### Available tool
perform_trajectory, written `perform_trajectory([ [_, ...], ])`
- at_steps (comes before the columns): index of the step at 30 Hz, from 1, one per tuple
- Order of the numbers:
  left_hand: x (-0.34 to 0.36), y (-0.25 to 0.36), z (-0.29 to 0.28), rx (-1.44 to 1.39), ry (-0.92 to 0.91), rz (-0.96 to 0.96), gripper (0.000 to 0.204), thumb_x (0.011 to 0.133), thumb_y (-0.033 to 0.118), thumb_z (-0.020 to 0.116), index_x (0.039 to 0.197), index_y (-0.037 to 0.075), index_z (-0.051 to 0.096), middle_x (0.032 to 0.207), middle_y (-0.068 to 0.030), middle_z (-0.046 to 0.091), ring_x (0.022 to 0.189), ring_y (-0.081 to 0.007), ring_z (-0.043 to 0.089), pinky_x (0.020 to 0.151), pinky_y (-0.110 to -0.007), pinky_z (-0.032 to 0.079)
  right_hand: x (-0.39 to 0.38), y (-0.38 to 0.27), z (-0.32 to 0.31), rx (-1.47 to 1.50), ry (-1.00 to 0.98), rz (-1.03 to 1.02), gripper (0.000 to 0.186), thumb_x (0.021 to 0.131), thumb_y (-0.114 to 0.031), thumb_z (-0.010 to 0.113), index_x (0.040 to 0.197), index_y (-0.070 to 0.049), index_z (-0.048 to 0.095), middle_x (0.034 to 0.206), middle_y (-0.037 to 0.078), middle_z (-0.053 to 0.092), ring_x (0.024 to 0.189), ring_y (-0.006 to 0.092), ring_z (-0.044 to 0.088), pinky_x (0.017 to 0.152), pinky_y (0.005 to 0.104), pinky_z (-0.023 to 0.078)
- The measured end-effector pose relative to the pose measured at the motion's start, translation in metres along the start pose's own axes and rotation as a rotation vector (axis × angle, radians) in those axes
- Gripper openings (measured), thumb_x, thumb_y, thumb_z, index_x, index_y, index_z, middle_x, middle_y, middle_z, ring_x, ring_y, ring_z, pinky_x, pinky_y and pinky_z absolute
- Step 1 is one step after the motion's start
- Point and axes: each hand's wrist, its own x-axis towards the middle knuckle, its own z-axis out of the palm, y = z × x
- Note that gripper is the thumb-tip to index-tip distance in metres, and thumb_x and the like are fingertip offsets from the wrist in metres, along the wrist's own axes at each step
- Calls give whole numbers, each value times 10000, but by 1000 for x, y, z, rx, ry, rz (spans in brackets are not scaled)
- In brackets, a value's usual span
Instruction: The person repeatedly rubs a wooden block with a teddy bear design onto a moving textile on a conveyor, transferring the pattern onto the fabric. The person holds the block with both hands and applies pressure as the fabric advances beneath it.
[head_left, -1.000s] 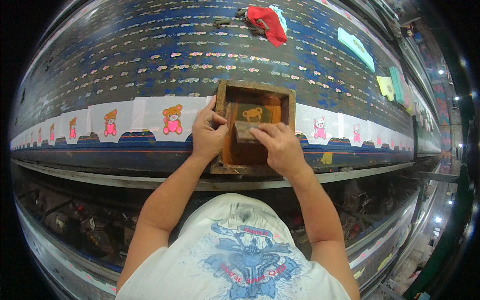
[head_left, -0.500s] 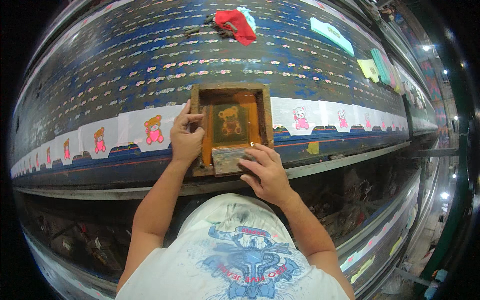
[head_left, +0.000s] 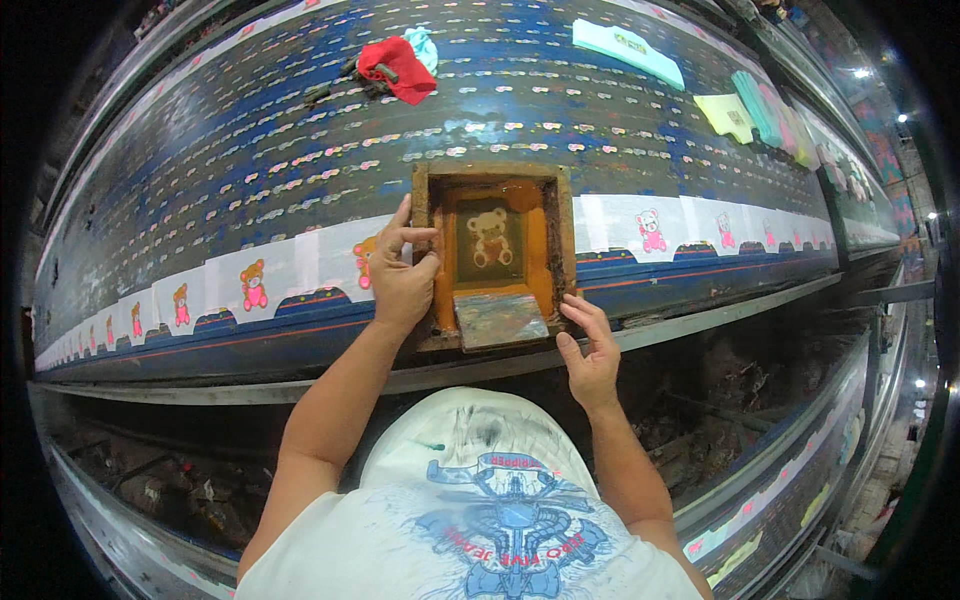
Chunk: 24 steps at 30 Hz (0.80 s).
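A wooden screen printing frame [head_left: 566,225] lies over a row of pale pieces on the long table. Orange ink coats its inside, and its mesh [head_left: 490,240] shows a teddy bear stencil. A flat, stained squeegee [head_left: 500,320] leans at the frame's near end, untouched by either hand. My left hand [head_left: 402,280] grips the frame's left wall, thumb and fingers bent over it. At the near right corner, my right hand [head_left: 592,350] holds the frame between thumb and fingers. Beside my left fingers, a printed bear [head_left: 365,262] is partly covered.
Brown and pink bears [head_left: 254,285] run along the left row; bears to the right [head_left: 651,230] have pink parts and pale heads. Farther back lie a red cloth [head_left: 400,72], a mint folded cloth [head_left: 628,52] and a yellow piece [head_left: 724,115]. A metal rail [head_left: 700,325] borders the table's near edge.
My right hand has left the squeegee and taken hold of the frame's near right corner. My left hand stays on the left wall. The whole view has shifted.
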Motion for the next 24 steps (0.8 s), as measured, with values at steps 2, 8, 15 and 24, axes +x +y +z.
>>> perform_trajectory([
  [2, 3, -11, 29, 89, 25, -8, 318, 876, -173, 714, 1139, -12, 795, 1841, -243, 495, 1525, -229, 656, 1207, -348, 551, 5, 12, -27, -24, -6, -20, 427, 1060, -237, 868, 1429, -33, 800, 1546, 189, 746, 1504, 390, 641, 1306, 510, 445],
  [8, -5, -29, 66, -66, 55, -73, 349, 852, -189, 723, 1138, -4, 798, 1804, -226, 557, 1317, -129, 749, 1056, -282, 587, 24, 28, -79, -94, -80, -105, 375, 1053, -188, 856, 1387, -26, 806, 1519, 203, 741, 1475, 426, 649, 1264, 530, 491],
  [15, -9, -26, 66, -88, 60, -183, 348, 848, -205, 717, 1141, -31, 791, 1847, -274, 463, 1608, -288, 599, 1280, -385, 516, 52, 10, -89, -177, -296, -392, 422, 928, -122, 904, 1329, -37, 806, 1478, 196, 723, 1451, 441, 648, 1214, 544, 528],
  [24, -10, -20, 70, -57, 54, -203, 302, 856, -199, 714, 1093, -27, 783, 1844, -254, 479, 1525, -258, 672, 1225, -369, 555, 75, -5, -54, -447, -499, -622, 372, 975, -152, 774, 1322, -20, 791, 1351, 165, 743, 1269, 376, 709, 1096, 495, 577],
])
